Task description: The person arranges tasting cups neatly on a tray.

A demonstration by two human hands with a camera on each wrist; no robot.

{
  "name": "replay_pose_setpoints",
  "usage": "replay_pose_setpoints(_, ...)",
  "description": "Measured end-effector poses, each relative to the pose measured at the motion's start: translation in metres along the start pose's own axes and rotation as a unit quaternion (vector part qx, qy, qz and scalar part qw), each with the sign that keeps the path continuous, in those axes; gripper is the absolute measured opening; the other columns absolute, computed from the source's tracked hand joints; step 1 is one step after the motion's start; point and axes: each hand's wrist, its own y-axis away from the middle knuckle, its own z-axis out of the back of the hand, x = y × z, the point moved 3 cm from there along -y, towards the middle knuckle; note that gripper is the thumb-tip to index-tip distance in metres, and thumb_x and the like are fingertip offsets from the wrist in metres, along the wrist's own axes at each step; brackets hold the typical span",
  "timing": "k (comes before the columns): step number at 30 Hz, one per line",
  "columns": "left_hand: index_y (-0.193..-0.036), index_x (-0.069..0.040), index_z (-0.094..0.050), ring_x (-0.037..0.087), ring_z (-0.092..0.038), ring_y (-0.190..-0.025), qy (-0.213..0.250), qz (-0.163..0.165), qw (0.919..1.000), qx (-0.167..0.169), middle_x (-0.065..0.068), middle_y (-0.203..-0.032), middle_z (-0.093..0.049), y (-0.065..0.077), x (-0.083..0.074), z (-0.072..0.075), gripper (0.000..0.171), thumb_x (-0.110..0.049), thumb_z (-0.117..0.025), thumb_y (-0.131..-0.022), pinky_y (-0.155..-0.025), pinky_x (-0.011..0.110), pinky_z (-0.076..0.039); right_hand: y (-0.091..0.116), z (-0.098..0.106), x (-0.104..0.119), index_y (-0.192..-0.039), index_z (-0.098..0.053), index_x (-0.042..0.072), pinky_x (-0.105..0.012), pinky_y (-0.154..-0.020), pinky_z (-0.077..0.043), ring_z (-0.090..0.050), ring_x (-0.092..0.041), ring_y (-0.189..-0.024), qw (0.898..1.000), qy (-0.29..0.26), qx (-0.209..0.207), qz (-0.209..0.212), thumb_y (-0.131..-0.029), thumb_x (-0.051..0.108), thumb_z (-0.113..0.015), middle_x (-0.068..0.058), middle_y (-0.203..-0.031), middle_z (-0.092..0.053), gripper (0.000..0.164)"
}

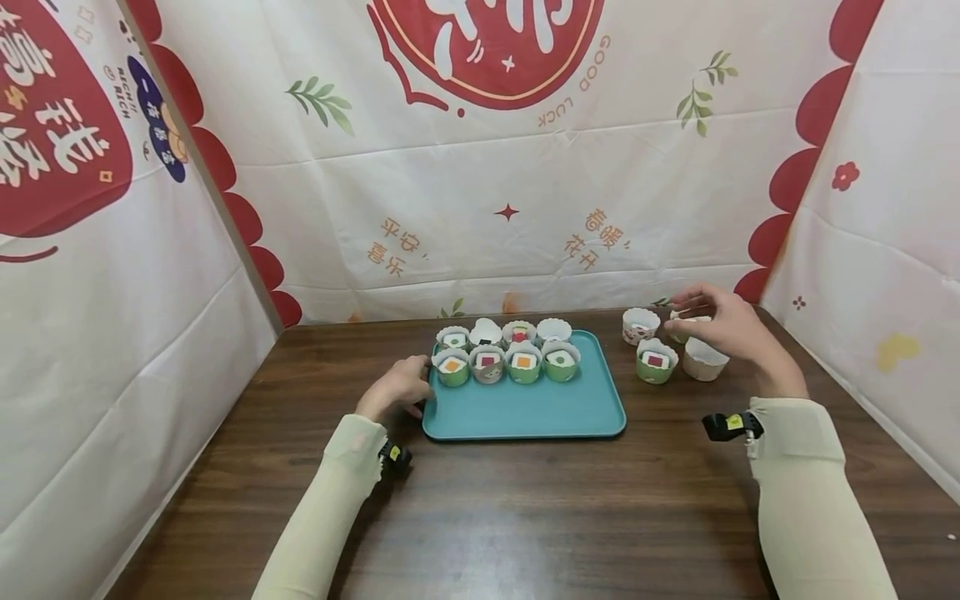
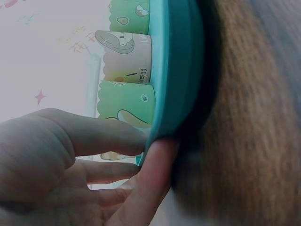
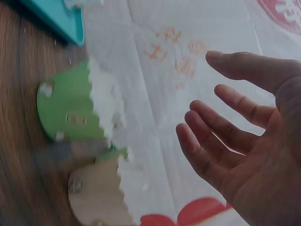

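Fingers of the left hand (image 1: 397, 385) pinch the blue tray (image 1: 525, 412) on the desk (image 1: 525, 500). Eight paper cups (image 1: 489, 373) stand on it; the front four hold white pieces with orange, dark red, orange and green. The right hand (image 1: 723, 325), fingers apart, is by four more cups (image 1: 655, 373); one holds a dark red square. From the left wrist, thumb and finger squeeze the rim (image 2: 162, 94). From the right wrist, the fingers spread near a tan cup (image 3: 96, 195).

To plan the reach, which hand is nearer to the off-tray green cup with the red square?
Right: the right hand hangs above and right of the green cup; the left hand grips the left edge of the tray.
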Motion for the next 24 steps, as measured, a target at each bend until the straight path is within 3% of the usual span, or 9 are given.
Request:
replay_pose_setpoints(4,-0.158,0.003,-0.032,0.029,-0.068,-0.085,0.001,0.002,1.0000,0.002,0.025,-0.126,-0.055,0.000,0.000,0.000,0.074,0.003,-0.064,-0.091,-0.060,0.032,-0.064,0.005,0.007,-0.019,-0.128,-0.061,-0.001,-0.008,-0.073,-0.049,-0.058,0.009,-0.091,0.999,-0.040,-0.027,-0.001,-0.093,0.022,-0.077,0.005,-0.109,-0.070,0.045)
replay_pose_setpoints(7,-0.159,0.003,-0.031,0.029,-0.069,-0.085,0.001,0.000,1.0000,0.003,0.026,-0.128,-0.055,0.001,0.000,0.000,0.075,0.002,-0.063,-0.091,-0.060,0.032,-0.065,0.006,0.011,-0.032,-0.121,-0.063,0.001,-0.008,-0.071,-0.051,-0.059,0.010,-0.088,0.996,-0.071,-0.045,-0.001,-0.092,0.015,-0.078,0.027,-0.097,-0.063,0.035)
replay_pose_setpoints(9,-0.159,0.003,-0.030,0.029,-0.069,-0.085,0.001,-0.001,1.0000,0.003,0.027,-0.132,-0.054,0.001,-0.001,0.001,0.075,0.002,-0.064,-0.091,-0.060,0.032,-0.065,0.007,0.012,-0.040,-0.120,-0.062,0.002,-0.009,-0.069,-0.051,-0.059,0.009,-0.087,0.996,-0.075,-0.050,-0.005,-0.092,0.014,-0.077,0.030,-0.094,-0.061,0.033)
replay_pose_setpoints(11,-0.159,0.003,-0.030,0.029,-0.070,-0.085,-0.001,-0.003,1.0000,0.003,0.029,-0.136,-0.053,0.000,-0.001,0.001,0.075,0.002,-0.064,-0.092,-0.060,0.033,-0.065,0.008,0.012,-0.046,-0.121,-0.062,0.002,-0.011,-0.069,-0.051,-0.057,0.009,-0.087,0.997,-0.062,-0.051,-0.014,-0.092,0.015,-0.077,0.024,-0.098,-0.061,0.035)
replay_pose_setpoints(15,-0.159,0.003,-0.031,0.028,-0.071,-0.082,-0.006,0.000,1.0000,0.004,0.030,-0.142,-0.050,-0.001,-0.001,0.001,0.075,0.001,-0.065,-0.092,-0.059,0.033,-0.065,0.010,0.012,-0.054,-0.132,-0.058,-0.002,-0.008,-0.070,-0.047,-0.053,0.005,-0.094,0.999,-0.019,-0.030,-0.036,-0.092,0.023,-0.079,-0.009,-0.119,-0.067,0.051)
replay_pose_setpoints(17,-0.159,0.003,-0.031,0.028,-0.071,-0.081,-0.006,-0.001,1.0000,0.005,0.030,-0.143,-0.050,-0.002,0.000,0.000,0.075,0.001,-0.065,-0.092,-0.059,0.033,-0.065,0.011,0.013,-0.059,-0.135,-0.056,-0.003,-0.006,-0.071,-0.043,-0.057,-0.008,-0.102,0.999,0.003,-0.015,-0.043,-0.091,0.026,-0.079,-0.025,-0.129,-0.062,0.058)
replay_pose_setpoints(19,-0.159,0.003,-0.031,0.027,-0.071,-0.080,-0.007,-0.002,1.0000,0.004,0.031,-0.144,-0.050,-0.002,0.000,0.001,0.075,0.001,-0.065,-0.092,-0.058,0.033,-0.064,0.010,0.014,-0.064,-0.136,-0.054,-0.006,-0.006,-0.073,-0.040,-0.059,-0.019,-0.107,0.999,0.015,-0.003,-0.041,-0.090,0.026,-0.080,-0.034,-0.133,-0.059,0.062)
replay_pose_setpoints(22,-0.159,0.003,-0.030,0.027,-0.071,-0.079,-0.006,-0.003,1.0000,0.004,0.031,-0.145,-0.049,-0.001,-0.001,0.001,0.075,0.001,-0.065,-0.092,-0.058,0.033,-0.064,0.009,0.013,-0.071,-0.139,-0.050,-0.007,-0.019,-0.084,-0.045,-0.057,-0.042,-0.120,0.998,0.030,0.024,-0.046,-0.088,0.026,-0.081,-0.038,-0.136,-0.055,0.068)
replay_pose_setpoints(24,-0.159,0.003,-0.030,0.027,-0.071,-0.078,-0.008,-0.003,1.0000,0.004,0.031,-0.144,-0.049,0.000,-0.001,0.001,0.075,0.001,-0.064,-0.093,-0.058,0.033,-0.064,0.010,0.011,-0.075,-0.143,-0.046,-0.008,-0.032,-0.092,-0.049,-0.055,-0.046,-0.125,0.997,0.035,0.044,-0.052,-0.088,0.027,-0.081,-0.040,-0.138,-0.053,0.073)
